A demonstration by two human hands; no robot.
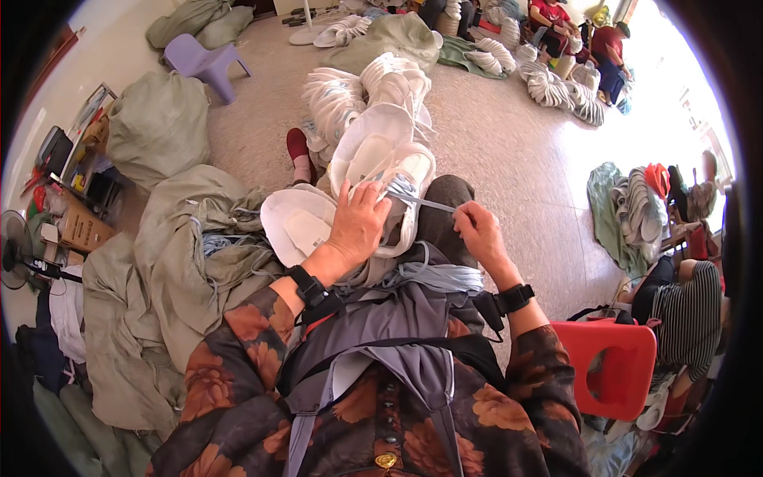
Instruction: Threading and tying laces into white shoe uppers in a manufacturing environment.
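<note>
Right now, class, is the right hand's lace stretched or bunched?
Stretched: the lace runs nearly straight from the white shoe to the right hand.

The white shoe upper sits over the lap. The left hand rests against its left side; to its right, the right hand pinches a pale-blue shoelace stretched straight from it. Below it lies a bundle of pale-blue laces. Well beyond it, to the left, stands a lavender plastic chair.
</note>
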